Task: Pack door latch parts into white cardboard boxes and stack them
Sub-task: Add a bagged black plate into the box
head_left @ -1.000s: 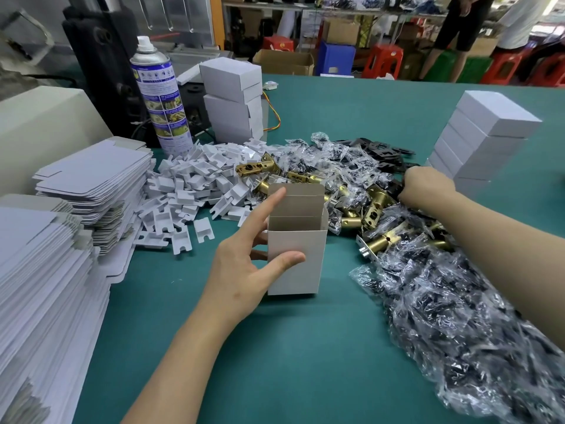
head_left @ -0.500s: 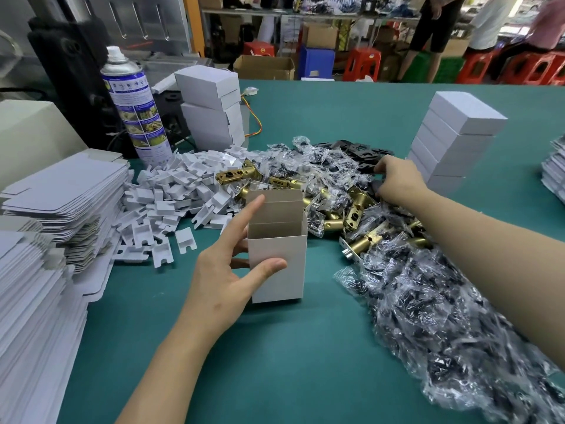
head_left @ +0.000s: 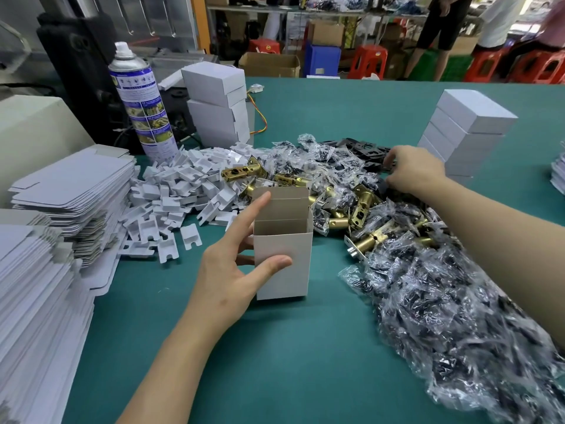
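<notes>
One open box (head_left: 282, 258), gripped by your left hand (head_left: 226, 280); right hand (head_left: 415, 169) has moved from latches (head_left: 363, 198) to black plates (head_left: 363, 148), grasp unclear: plate likely next.

Left hand (head_left: 223, 276) around upright, open-topped white box (head_left: 289, 284); right hand (head_left: 415, 171) on black plates (head_left: 363, 148).

Green tabletop (head_left: 305, 362) is carrying a lot. An open box (head_left: 284, 264) is standing upright near the middle. Flat box blanks (head_left: 70, 185) are sitting in stacks along the left edge, with a heap of white inserts (head_left: 183, 191) spilling beside them. Brass latches (head_left: 363, 200) and clear bags (head_left: 458, 301) are sprawling across the right. A spray can (head_left: 143, 108) and two stacks of closed boxes (head_left: 467, 133) are standing further back.
</notes>
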{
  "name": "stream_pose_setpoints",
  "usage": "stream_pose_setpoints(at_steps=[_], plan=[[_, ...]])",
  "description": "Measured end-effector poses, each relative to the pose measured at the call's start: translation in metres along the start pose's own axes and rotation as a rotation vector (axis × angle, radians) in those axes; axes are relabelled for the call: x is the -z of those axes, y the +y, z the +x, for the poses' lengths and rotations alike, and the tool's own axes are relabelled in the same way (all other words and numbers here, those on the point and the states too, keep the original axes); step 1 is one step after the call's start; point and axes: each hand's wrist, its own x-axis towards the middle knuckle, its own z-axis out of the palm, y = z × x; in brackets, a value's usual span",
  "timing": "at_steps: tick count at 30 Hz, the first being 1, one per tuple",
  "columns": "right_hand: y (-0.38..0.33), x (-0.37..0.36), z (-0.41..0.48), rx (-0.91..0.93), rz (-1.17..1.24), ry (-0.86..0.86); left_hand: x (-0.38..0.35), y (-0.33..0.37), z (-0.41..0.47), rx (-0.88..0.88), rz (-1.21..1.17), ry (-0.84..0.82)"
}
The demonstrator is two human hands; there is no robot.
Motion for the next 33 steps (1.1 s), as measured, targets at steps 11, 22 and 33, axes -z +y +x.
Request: stream_pose_setpoints(at_steps=[11, 22, 33], plan=[[-0.001, -0.009, -0.002, 0.073, -0.105, -0.227, 0.001, 0.0, -0.001, -0.003, 0.006, -0.001], [-0.018, 0.028, -0.02, 0.06, 0.437, 0.158, 0.001, 0.001, 0.0, -0.007, -0.007, -0.005], [-0.081, 0.081, -0.157, 0.461, 1.308, -0.074, 0.001, 0.0, 0.0, -0.017, 0.002, 0.012]])
